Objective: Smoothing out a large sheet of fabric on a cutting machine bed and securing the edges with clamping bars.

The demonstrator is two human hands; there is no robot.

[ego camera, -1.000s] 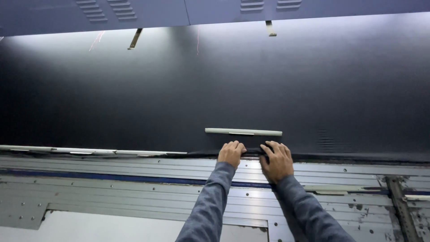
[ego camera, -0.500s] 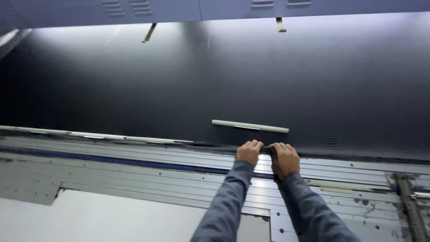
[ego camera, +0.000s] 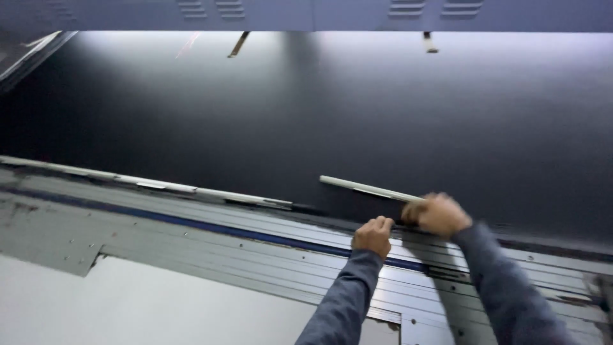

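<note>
Two hands at the lower edge of one big dark panel (ego camera: 357,115), beside one pale strip (ego camera: 367,189).
Left hand (ego camera: 373,235) is a closed fist, fingers curled tight against the grey ribbed metal frame (ego camera: 191,236) just under the panel edge; right hand (ego camera: 437,214) is blurred, fingers bunched at the strip's right end, though whether they pinch it I cannot tell; one longer pale strip (ego camera: 147,184) runs along the edge to the left; since half a second ago the hands have drawn apart, the right one risen to the strip.
</note>
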